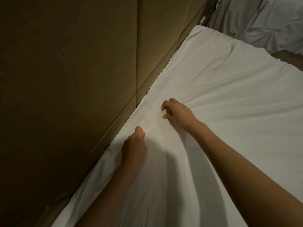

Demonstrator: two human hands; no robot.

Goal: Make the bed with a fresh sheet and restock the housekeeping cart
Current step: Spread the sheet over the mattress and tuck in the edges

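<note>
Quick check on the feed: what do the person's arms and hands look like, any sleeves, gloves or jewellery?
Both forearms are bare as far as the picture shows, with no sleeves in view. The left hand and right hand wear no gloves; no rings, watch or bracelets are visible.

White sheet (229,104), creased, spread over the bed beside the headboard (65,79)

Camera: one wide-angle view, worn on my head.
Facing: forward and steeply down over my forearms, tilted so the bed (229,89) runs diagonally.
Nearness: close; my arms reach in from the bottom edge.
Frame: padded headboard (73,71) left, crumpled bedding (262,18) top right.
</note>
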